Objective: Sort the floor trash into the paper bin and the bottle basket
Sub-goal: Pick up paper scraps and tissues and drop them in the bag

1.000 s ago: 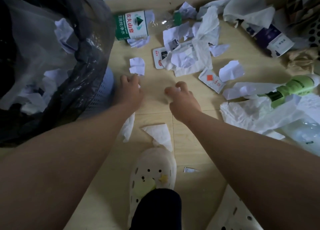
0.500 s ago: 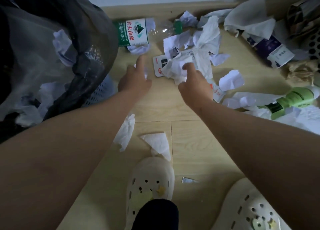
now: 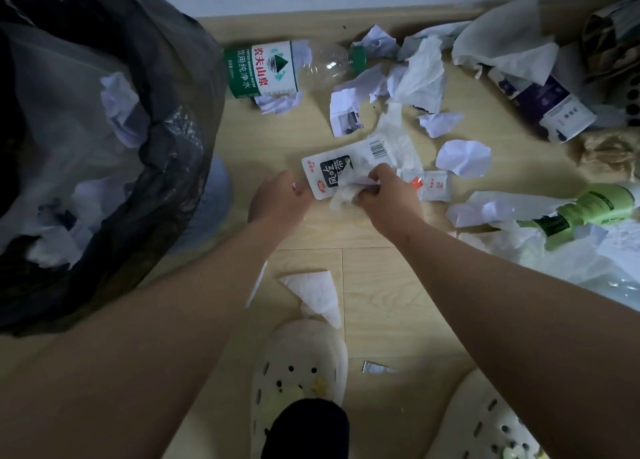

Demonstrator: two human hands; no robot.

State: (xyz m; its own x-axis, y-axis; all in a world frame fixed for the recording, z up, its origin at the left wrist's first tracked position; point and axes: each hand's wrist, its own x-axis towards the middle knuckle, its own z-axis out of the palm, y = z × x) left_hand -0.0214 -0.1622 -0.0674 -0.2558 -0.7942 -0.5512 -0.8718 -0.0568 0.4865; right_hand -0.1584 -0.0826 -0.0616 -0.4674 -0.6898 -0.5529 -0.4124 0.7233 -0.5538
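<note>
Right of the bag-lined paper bin (image 3: 166, 167), the left hand (image 3: 277, 199) curls against a white packet (image 3: 329, 167) on the floor (image 3: 346, 230), its hold hidden, while the right hand (image 3: 384, 199) pinches the crumpled tissue (image 3: 341, 200) lying over that packet, probably feather-light, limp, and best gathered in a bunch.

Surface check, floor pile: mostly matt paper, some glossy plastic.
I read the floor (image 3: 374, 285) as pale wood-grain laminate, smooth, low sheen; bin liner (image 3: 180, 119) is thin dark plastic film, wrinkled, shiny on the creases; water bottle (image 3: 322, 63) clear glossy plastic, slick printed label; sachet (image 3: 329, 169) white printed film, glossy; paper scraps (image 3: 462, 157) matt, crumpled; tissue (image 3: 424, 74) soft, matt, limp; green bottle (image 3: 602, 205) opaque plastic, satin; brown paper (image 3: 606, 153) rough, creased; clogs (image 3: 301, 361) matt moulded plastic or foam, can't tell which; sock (image 3: 308, 427) dark cloth.
</note>
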